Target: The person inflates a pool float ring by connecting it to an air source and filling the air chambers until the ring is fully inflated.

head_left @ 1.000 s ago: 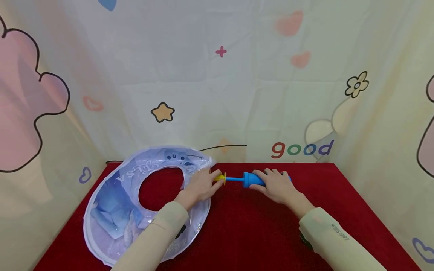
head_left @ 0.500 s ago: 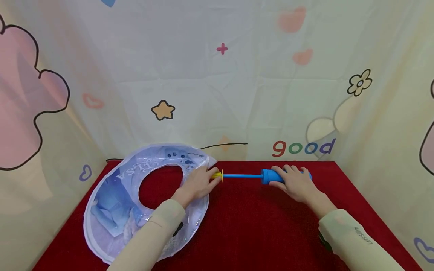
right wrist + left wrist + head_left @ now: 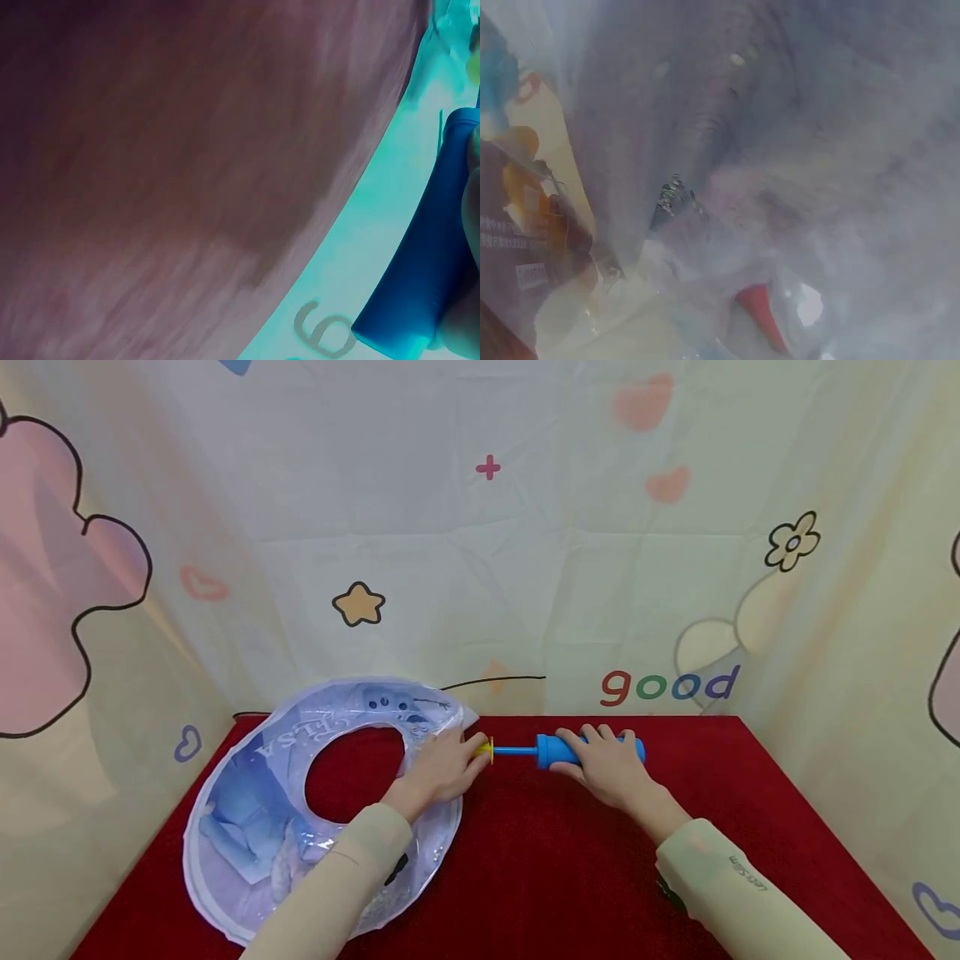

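A partly filled, wrinkled swim ring [image 3: 243,818] with blue and lilac print lies at the left in the head view. My left hand [image 3: 437,767] lies over its right side and pinches the yellow end [image 3: 489,750] of a hand pump there. From that end a thin blue rod runs to the pump's blue barrel [image 3: 547,752], which my right hand [image 3: 613,770] grips from above. The right wrist view shows the blue barrel [image 3: 420,247] up close, with fingers at its side. Translucent plastic [image 3: 840,225] fills most of the left wrist view, blurred. The ring's valve is hidden under my left hand.
The table is covered with a red cloth [image 3: 555,877]. Behind it hangs a pale printed curtain [image 3: 450,568], with side curtains close to the table's left and right edges. A small dark thing [image 3: 670,893] shows beside the right sleeve.
My right hand drew the blue barrel to the right, baring more of the rod, then pushed it back left, so less rod shows now. The left hand stayed nearly still at the yellow end.
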The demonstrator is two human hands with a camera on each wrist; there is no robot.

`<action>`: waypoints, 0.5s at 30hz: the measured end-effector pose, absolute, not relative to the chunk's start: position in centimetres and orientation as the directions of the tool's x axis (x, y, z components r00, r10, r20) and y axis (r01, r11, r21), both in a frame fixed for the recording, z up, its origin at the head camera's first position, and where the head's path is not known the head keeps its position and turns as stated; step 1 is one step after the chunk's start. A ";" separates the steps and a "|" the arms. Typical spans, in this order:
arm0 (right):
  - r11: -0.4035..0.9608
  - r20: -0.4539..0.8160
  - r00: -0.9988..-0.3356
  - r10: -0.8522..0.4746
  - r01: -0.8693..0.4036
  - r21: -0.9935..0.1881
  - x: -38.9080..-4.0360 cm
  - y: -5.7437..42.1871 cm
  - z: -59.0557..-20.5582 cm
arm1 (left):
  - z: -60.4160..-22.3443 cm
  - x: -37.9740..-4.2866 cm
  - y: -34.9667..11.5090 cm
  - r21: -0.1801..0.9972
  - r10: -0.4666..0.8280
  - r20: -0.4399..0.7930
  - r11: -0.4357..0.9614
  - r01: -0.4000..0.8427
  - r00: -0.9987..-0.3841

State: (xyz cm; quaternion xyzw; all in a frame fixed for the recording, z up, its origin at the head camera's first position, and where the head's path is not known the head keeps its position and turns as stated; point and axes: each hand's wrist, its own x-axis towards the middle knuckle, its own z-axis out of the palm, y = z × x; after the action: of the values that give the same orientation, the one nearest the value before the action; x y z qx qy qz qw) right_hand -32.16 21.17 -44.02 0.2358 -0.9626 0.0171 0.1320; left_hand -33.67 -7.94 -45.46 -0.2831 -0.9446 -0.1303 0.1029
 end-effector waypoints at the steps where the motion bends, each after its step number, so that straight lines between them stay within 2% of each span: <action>1: 0.889 0.262 -0.855 -0.448 -0.457 0.028 -32.2 20.6 -44.0 | -45.3 -33.6 -7.8 0.185 0.507 0.266 0.808 0.559 -0.820; 8: 0.895 0.255 -0.862 -0.438 -0.444 0.036 -32.2 16.8 -44.2 | -45.1 -33.3 -7.2 0.141 0.510 0.256 0.821 0.553 -0.821; 15: 0.898 0.231 -0.876 -0.423 -0.440 -0.021 -32.0 16.7 -44.4 | -45.3 -33.2 -7.4 0.204 0.524 0.265 0.790 0.578 -0.810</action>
State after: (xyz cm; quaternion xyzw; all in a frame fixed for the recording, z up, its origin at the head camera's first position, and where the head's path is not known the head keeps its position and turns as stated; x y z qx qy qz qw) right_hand -32.02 16.74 -44.36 0.2230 -0.9678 0.0366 0.1110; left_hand -33.23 -7.37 -45.27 -0.2927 -0.9410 -0.1387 0.0976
